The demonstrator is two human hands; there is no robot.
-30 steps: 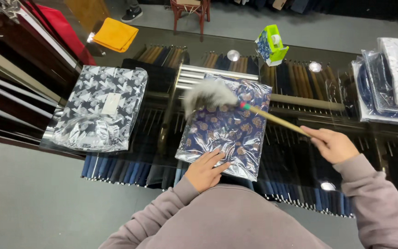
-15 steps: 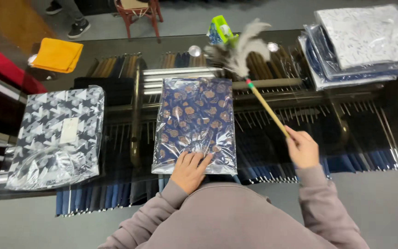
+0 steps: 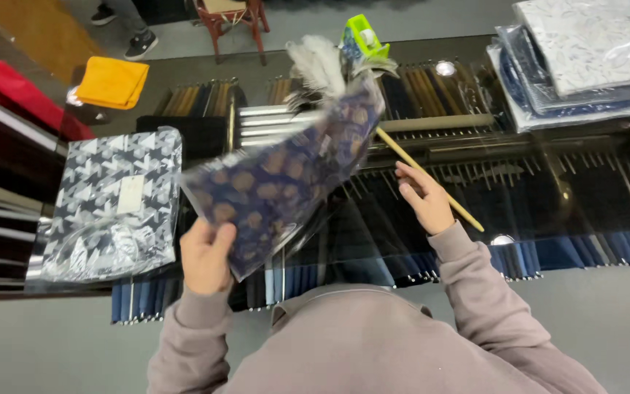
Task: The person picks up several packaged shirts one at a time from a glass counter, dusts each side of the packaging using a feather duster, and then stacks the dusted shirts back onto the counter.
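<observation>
Counter: you're standing at a long dark glass display counter [image 3: 548,182], with rows of folded blue and brown cloth showing beneath the pane.
Stack: far right on the glass sits a pile of clear-bagged white and navy patterned fabrics [image 3: 585,62], well apart from your hands.
Neighbour packet: at your left lies a grey-and-white geometric-print fabric packet in clear plastic [image 3: 107,204], flat on the counter.
Lifted packet: the navy fabric packet with brown floral medallions, sealed in clear film [image 3: 278,175], is up off the glass, tilted and blurred in mid-swing, between your two hands.
Duster: the feather duster with grey-white plumes and a pale wooden stick [image 3: 417,168] slants across the counter; its plumes peek out behind the packet's far corner.
Step in hand: looks like the lift-and-turn stage, the packet raised clear of the glass. That's my reading, not a certainty.
Next move calls for: a firm hold on slippery film, and room so the packet doesn't catch the plumes.
Left hand: your left hand [image 3: 205,255] is low and near your chest, fingers curled up around the packet's near corner, thumb pinching it on top.
Right hand: your right hand [image 3: 421,197] is stretched forward, palm partly open, fingers loosely bent over the stick; whether they're clamped on it, I cannot tell.
Small things: a lime-green box [image 3: 362,36] stands beyond the plumes.
</observation>
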